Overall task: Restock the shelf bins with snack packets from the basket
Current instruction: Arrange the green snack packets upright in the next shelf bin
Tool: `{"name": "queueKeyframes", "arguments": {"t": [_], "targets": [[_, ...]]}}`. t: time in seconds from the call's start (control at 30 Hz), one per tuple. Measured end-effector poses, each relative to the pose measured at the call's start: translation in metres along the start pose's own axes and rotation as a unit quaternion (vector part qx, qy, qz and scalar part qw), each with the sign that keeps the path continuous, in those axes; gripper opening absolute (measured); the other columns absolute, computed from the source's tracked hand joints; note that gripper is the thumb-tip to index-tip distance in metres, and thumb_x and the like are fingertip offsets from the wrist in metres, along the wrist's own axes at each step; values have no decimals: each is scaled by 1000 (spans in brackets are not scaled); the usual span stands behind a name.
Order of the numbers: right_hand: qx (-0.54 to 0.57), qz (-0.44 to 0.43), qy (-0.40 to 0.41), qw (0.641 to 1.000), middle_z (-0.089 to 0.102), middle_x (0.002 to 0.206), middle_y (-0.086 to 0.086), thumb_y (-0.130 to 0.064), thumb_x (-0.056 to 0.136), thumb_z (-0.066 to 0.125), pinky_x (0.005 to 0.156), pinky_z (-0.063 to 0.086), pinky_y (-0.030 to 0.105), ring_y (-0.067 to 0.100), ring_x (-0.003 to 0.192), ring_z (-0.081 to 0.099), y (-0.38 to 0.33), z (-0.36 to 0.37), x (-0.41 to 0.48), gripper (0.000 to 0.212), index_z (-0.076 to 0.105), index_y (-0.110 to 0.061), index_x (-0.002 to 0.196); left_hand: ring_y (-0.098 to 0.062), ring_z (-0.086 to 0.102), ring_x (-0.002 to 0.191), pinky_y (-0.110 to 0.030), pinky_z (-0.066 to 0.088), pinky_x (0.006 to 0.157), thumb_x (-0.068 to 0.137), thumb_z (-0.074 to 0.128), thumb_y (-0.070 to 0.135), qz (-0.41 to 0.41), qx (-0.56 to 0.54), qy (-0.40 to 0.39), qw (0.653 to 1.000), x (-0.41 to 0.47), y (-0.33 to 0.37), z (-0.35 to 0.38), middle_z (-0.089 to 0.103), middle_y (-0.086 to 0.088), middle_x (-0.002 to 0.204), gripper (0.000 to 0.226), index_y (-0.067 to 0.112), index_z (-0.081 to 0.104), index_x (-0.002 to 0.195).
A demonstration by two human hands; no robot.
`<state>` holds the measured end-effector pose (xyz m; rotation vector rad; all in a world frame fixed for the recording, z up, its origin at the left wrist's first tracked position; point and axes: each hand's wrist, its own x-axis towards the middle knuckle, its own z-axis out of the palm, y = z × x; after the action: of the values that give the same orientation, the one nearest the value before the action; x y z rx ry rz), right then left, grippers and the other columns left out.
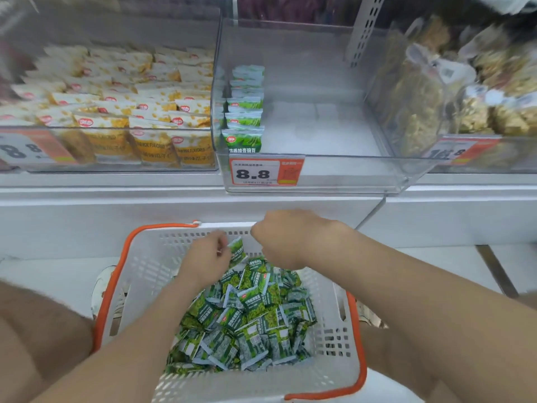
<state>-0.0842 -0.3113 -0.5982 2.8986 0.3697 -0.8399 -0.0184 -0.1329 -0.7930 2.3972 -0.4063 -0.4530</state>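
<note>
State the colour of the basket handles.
Orange; the handles show best in the head view.

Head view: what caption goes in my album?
Left hand pinches a green packet over the basket, below the nearly empty middle bin.

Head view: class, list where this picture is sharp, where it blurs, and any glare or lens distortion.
Head view: price tag and green packets in the basket fairly sharp; yellow packets at left and bagged snacks at right smeared by blur; hazy reflections on the clear middle bin; bin walls splay outward, wide-angle distortion; light even, no hard shadows.
</note>
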Motion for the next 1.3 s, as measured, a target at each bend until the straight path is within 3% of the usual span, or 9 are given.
{"name": "queueKeyframes", "arguments": {"t": [0.2, 0.3, 0.37, 0.53, 0.9, 1.03, 1.13, 1.2, 1.3], "targets": [[43, 16, 21, 999, 50, 109, 5, -24, 99, 61, 65, 43, 32, 26, 89, 52, 12, -11, -37, 27, 55, -16, 124, -17, 68, 66, -39, 57, 71, 101, 65, 25, 87, -52, -173, 980, -27, 74, -46, 71, 4, 66, 9, 25, 61, 93], [61, 37, -4, 997, 60, 123, 5, -47, 89, 73, 89, 55, 41, 28, 107, 62, 20, -17, -50, 55, 56, -16, 132, -20, 75, 76, -45, 62, 77, 102, 66, 24, 125, -77, -188, 971, -41, 113, -74, 76, -1, 75, 7, 26, 64, 95], [74, 51, -21, 996, 64, 116, 2, -60, 83, 75, 88, 56, 40, 27, 104, 64, 25, -26, -58, 63, 59, -16, 126, -22, 77, 80, -45, 64, 78, 102, 66, 21, 135, -114, -182, 967, -49, 141, -94, 77, -6, 79, 8, 23, 66, 94], [174, 41, 82, 980, 67, 75, -3, -52, 83, 78, 71, 57, 37, 17, 71, 66, 38, -51, -73, 41, 57, -17, 81, -32, 76, 79, -37, 65, 70, 100, 67, 13, 160, -193, -106, 962, -57, 188, -145, 75, -11, 87, 6, 9, 69, 96], [514, -21, 167, 841, 73, 93, 25, -15, 88, 82, 72, 65, 42, 30, 84, 76, 50, -74, -74, 18, 70, -8, 99, -22, 73, 64, -42, 65, 65, 99, 70, 13, 171, -227, 10, 959, -48, 207, -177, 74, -9, 77, 6, 10, 73, 94], [529, -39, 180, 828, 75, 89, 21, -17, 91, 78, 75, 65, 40, 27, 76, 72, 55, -90, -79, 13, 72, -13, 101, -5, 65, 73, -28, 51, 70, 99, 68, 31, 244, -53, 187, 950, -38, 208, -197, 71, 15, 87, 10, 29, 75, 91], [535, -28, 266, 801, 75, 82, 13, -14, 94, 75, 60, 55, 23, 12, 61, 65, 62, -99, -71, 13, 72, -9, 106, -1, 56, 86, -21, 40, 81, 100, 64, 26, 260, 32, 210, 942, -25, 205, -210, 54, 15, 105, 11, 34, 72, 103], [479, 9, 329, 814, 68, 73, 5, -18, 97, 70, 51, 40, 20, 4, 50, 50, 66, -101, -59, 8, 71, -12, 102, -9, 53, 107, -28, 41, 97, 101, 64, 21, 253, 68, 198, 944, -17, 200, -211, 48, 8, 115, 17, 32, 71, 110], [386, 47, 334, 858, 71, 74, 0, -25, 96, 68, 59, 44, 29, 13, 61, 59, 67, -100, -37, 5, 70, -20, 95, -22, 53, 124, -47, 42, 108, 97, 63, 15, 238, 103, 198, 945, -11, 192, -206, 49, 3, 127, 23, 30, 68, 114]]}}
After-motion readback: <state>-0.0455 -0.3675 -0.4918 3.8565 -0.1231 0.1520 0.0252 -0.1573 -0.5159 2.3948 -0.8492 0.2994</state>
